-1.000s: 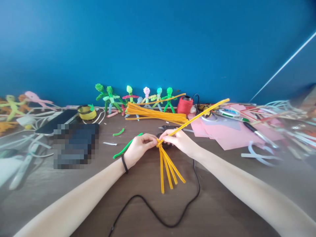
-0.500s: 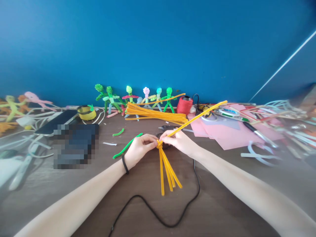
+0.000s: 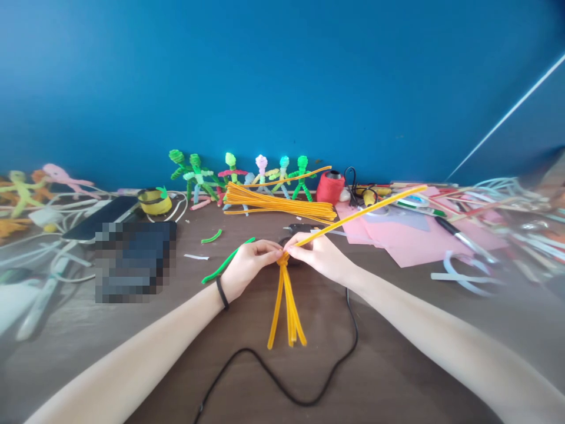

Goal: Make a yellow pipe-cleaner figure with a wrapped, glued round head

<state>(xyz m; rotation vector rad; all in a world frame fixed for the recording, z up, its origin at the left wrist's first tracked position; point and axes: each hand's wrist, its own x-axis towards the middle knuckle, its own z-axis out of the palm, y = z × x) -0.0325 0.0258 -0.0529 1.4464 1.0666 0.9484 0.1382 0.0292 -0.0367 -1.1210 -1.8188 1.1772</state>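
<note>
Between my two hands is a cluster of orange-yellow pipe cleaners (image 3: 288, 300), knotted at the top, with several stems hanging down and fanned apart. My left hand (image 3: 249, 265) pinches the knot from the left, thumb against fingers. From the other side my right hand (image 3: 318, 254) is closed on the pipe cleaners at the knot; one long stem slants up and right out of its fingers. Just behind my left hand lies a green pipe cleaner (image 3: 223, 268). A dark glue gun (image 3: 300, 228) sits partly hidden behind my right hand.
A bundle of orange pipe cleaners (image 3: 278, 203) lies at the back before several pipe-cleaner figures (image 3: 302, 179). Right of it are a red spool (image 3: 330, 188) and pink paper (image 3: 401, 235). A black cable (image 3: 282, 386) curves across the front. Phones (image 3: 103, 218) lie left.
The hanging stems have swung to the left. The long stem in my right hand now lies flatter and reaches further right. Both hands keep their hold in nearly the same place.
</note>
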